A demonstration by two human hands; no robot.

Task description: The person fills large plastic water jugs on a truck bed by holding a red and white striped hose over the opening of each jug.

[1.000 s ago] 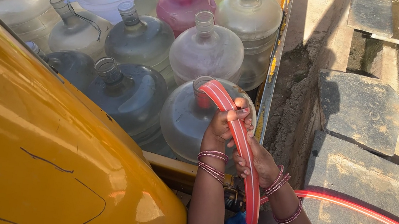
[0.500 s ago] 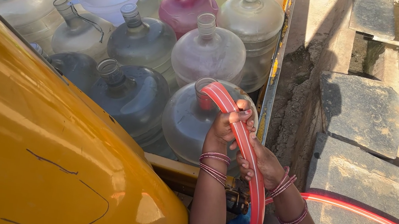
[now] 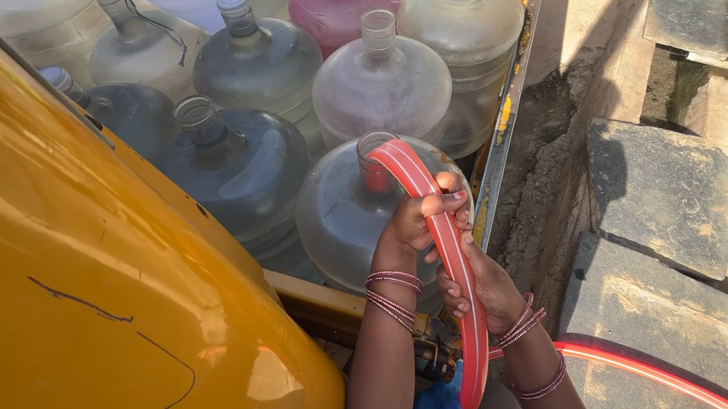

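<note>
Both hands are gripping the red hose (image 3: 456,266), whose end is poking into the neck of the nearest clear jug (image 3: 353,213). The left hand (image 3: 411,226) is wrapping shut around it just behind that neck, and the right hand (image 3: 490,291) is closing on it a bit further back from the jug. The hose is looking soft and bendy (probably slick when wet), so gripping near the tip seems smart. The jug itself is looking bulky, likely getting heavy.

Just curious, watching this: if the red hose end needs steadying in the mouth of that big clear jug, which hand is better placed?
Probably the left hand: it grips the red hose nearest the jug mouth. The right hand holds it lower down.
</note>
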